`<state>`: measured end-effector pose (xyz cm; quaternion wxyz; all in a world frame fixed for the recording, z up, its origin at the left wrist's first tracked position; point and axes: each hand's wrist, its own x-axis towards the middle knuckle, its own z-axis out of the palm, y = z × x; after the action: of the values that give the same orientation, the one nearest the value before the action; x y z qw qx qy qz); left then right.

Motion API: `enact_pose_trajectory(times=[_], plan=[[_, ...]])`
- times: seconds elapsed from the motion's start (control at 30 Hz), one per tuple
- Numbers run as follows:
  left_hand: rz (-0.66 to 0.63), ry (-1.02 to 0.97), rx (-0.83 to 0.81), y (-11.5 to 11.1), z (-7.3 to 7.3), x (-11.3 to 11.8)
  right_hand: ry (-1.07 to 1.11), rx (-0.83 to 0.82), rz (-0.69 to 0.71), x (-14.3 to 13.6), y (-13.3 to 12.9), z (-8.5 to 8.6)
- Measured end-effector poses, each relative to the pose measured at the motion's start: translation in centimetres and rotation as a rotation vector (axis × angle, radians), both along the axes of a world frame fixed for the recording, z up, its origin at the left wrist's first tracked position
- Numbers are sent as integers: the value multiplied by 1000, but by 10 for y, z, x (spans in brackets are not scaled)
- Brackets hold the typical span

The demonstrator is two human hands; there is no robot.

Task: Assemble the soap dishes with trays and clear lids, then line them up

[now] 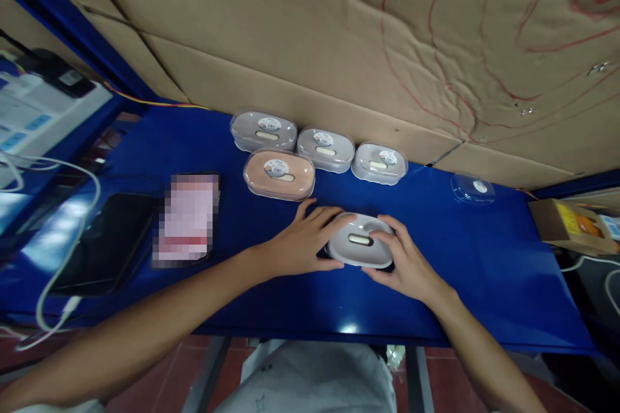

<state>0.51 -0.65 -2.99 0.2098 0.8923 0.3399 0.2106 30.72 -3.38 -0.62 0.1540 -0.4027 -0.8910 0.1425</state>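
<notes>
Near the table's (426,232) front edge, the person's left hand (310,239) and right hand (407,261) are gripping opposite ends of a light gray oval soap dish (349,253), fingers slightly spread and curling over its rim.

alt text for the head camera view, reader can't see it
Two hands, left and right, hold a grey oval case over a blue table; behind are three grey cases and a pink one.

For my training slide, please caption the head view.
Two bare hands grip a light grey oval plastic case above a glossy blue table.
</notes>
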Motion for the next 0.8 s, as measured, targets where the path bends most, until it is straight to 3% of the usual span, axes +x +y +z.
enact_pose_trajectory(times=[0.3, 0.53, 0.6, 0.7, 0.8], plan=[[-1, 58, 74, 1, 5, -2, 5, 49, 8, 2, 0, -6], [0, 33, 42, 2, 4, -2, 69, -83, 3, 15, 13, -6], [13, 51, 51, 3, 3, -3, 94, -59, -99, 34, 27, 0], [19, 92, 57, 3, 4, -2, 157, 77, -373, 73, 52, 12], [10, 107, 61, 2, 5, -1, 131, 141, -477, 108, 72, 19]])
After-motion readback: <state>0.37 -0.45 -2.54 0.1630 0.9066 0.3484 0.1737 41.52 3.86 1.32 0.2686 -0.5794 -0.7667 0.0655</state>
